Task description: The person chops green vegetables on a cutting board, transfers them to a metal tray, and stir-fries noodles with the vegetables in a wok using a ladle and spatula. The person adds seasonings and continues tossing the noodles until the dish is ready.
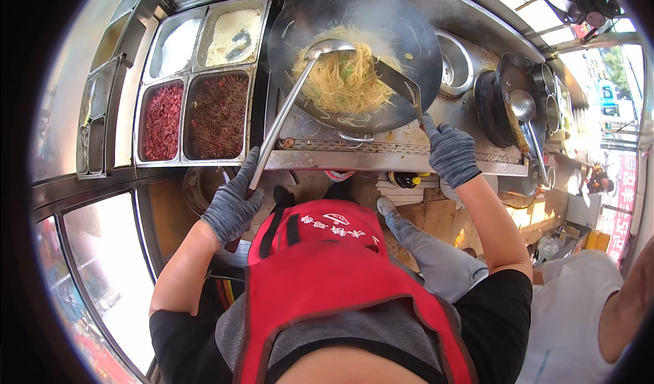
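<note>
A large dark wok [419,31] sits on the steel stove, with steam rising from it. Pale fried noodles [352,90] with a few green bits are heaped in its middle. My left hand [230,210], in a grey knit glove, grips the handle of a long steel ladle [286,115]. The ladle's bowl rests at the upper left of the noodles. In the same kind of glove, my right hand [452,154] holds a wok spatula [401,82] by its handle. The spatula's blade reaches into the noodles from the right, its tip hidden among them.
Steel tubs of seasonings [217,115] stand left of the wok. To its right are a steel bowl [454,62], stacked dark pans [490,108] and a perforated skimmer [522,105]. Another person [572,302] is close on my right. A dark bottle [403,179] stands below the stove's edge.
</note>
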Demonstrator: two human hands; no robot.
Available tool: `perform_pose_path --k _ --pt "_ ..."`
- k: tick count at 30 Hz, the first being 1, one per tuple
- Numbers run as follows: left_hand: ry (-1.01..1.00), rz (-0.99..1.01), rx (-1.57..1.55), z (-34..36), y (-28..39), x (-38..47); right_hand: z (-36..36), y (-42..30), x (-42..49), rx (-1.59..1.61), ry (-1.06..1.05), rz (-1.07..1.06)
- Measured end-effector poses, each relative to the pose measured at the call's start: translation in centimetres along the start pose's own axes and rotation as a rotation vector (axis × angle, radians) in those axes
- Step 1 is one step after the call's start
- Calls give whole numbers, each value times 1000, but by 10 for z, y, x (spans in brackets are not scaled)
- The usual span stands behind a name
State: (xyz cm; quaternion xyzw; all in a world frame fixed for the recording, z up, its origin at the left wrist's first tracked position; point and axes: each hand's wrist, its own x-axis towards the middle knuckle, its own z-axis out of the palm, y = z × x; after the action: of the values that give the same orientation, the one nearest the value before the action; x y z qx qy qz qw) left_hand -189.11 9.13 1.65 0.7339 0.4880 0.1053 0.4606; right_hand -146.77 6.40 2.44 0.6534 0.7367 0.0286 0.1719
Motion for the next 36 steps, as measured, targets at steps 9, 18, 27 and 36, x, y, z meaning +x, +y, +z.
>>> perform_pose_path --k 9,18,27,36 --pt "-214 -153 318 -104 7 -49 -64 -12 -71 -162 4 39" --pt "-344 -145 701 -55 -8 18 -3 -54 13 29 -79 102" --pt "73 -6 320 -11 -50 62 29 -37 24 668 133 357" --pt "158 185 38 11 -126 107 65 -172 -105 656 532 617"
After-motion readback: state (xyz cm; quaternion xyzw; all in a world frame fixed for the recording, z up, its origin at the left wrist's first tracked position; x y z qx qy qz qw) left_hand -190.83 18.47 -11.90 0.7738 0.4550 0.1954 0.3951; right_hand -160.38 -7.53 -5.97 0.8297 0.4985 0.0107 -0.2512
